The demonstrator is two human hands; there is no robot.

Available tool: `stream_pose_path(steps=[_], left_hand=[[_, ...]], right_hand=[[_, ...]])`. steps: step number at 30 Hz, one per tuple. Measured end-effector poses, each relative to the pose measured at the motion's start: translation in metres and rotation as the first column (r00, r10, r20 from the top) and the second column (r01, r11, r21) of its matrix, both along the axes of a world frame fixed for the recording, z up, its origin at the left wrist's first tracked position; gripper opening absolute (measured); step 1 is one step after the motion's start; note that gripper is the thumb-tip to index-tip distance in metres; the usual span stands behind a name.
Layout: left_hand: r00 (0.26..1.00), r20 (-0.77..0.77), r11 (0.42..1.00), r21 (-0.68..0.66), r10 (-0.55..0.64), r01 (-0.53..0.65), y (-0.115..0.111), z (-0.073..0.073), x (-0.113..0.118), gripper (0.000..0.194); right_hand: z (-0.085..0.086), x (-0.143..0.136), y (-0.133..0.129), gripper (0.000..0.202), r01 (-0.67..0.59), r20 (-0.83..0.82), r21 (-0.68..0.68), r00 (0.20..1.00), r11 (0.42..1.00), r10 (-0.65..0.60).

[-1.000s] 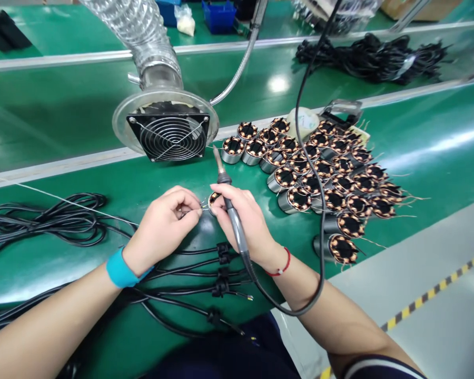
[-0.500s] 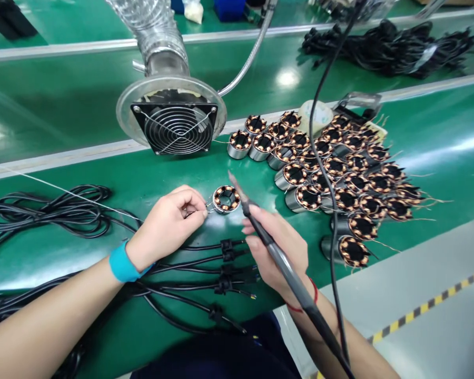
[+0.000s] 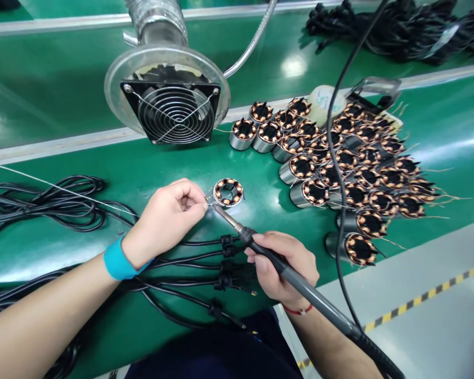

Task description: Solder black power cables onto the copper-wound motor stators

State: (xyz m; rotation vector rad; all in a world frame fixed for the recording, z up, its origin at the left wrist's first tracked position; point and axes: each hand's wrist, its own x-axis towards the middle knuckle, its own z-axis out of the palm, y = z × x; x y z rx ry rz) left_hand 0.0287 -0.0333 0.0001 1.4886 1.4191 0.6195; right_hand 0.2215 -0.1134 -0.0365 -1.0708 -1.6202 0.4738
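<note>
My right hand (image 3: 286, 263) is wrapped round the grey handle of a soldering iron (image 3: 288, 273). The iron's tip lies close by the left fingertips, at the near-left edge of a single stator (image 3: 220, 201) with copper windings. My left hand (image 3: 174, 210), with a teal band at the wrist, is closed in a pinch on thin wire ends (image 3: 209, 199) beside that stator. Whether these wires come from the stator or from a cable is hidden by the fingers. Several black cables (image 3: 189, 260) with stripped ends lie just below the hands.
Many stators (image 3: 302, 166) stand grouped to the right. A round fume extractor fan (image 3: 177, 113) hangs above the bench. Coiled black cable (image 3: 59, 202) lies at left, bundled cables (image 3: 387, 31) at back right. The iron's cord (image 3: 342, 195) crosses in front of the stators.
The soldering iron has swung left and down, its tip moving from above the stator to the wire ends by my left fingers. My left hand keeps its pinch. The view has shifted slightly.
</note>
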Motion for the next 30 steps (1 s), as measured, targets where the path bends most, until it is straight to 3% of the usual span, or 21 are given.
stream_pose_path(steps=[18, 21, 26, 30], left_hand=[[1.000, -0.012, 1.000, 0.012, -0.003, 0.003, 0.000, 0.000, 0.001, 0.009], [1.000, -0.018, 1.000, 0.016, -0.007, 0.007, 0.000, 0.000, 0.001, 0.008], [1.000, -0.011, 1.000, 0.023, -0.008, 0.008, -0.001, 0.000, 0.000, 0.006], [1.000, 0.010, 1.000, 0.026, -0.016, 0.016, -0.001, 0.000, 0.000, 0.003]], right_hand=[[-0.004, 0.000, 0.003, 0.027, -0.004, -0.002, 0.048, 1.000, 0.999, 0.004], [-0.001, 0.000, 0.007, 0.031, -0.031, 0.066, 0.050, 0.997, 0.998, 0.028], [0.014, 0.002, 0.020, 0.047, -0.122, 0.233, -0.091, 0.962, 0.988, 0.141], [0.031, 0.001, 0.038, 0.039, -0.166, 0.358, -0.207, 0.904, 0.964, 0.232]])
